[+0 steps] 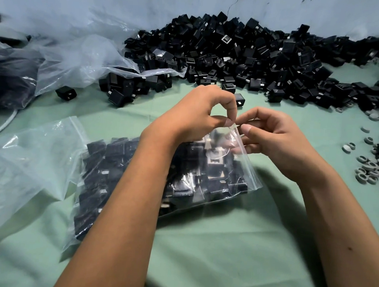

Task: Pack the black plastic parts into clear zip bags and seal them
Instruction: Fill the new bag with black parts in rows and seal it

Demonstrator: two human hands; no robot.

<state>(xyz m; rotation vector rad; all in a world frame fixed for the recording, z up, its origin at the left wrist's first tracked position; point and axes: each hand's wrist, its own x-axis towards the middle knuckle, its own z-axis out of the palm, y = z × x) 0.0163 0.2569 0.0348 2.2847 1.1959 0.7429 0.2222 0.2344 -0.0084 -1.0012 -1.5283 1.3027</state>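
Filled zip bag point(204, 179) lies centre on the table point(222, 245), loose parts pile point(245, 55) far behind it. Empty bags point(23, 159) left, rings point(369, 167) right.

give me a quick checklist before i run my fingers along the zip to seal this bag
1. Left hand pinches the zip strip: ok.
2. Right hand pinches the same corner: ok.
3. Black parts inside the zip bag sit below the zip line: ok near the hands; the rest is hidden by the left forearm.
4. Zip halves lined up: cannot tell.
5. Bag rests on the green cloth: ok.
6. The loose pile lies apart from the bag: ok.
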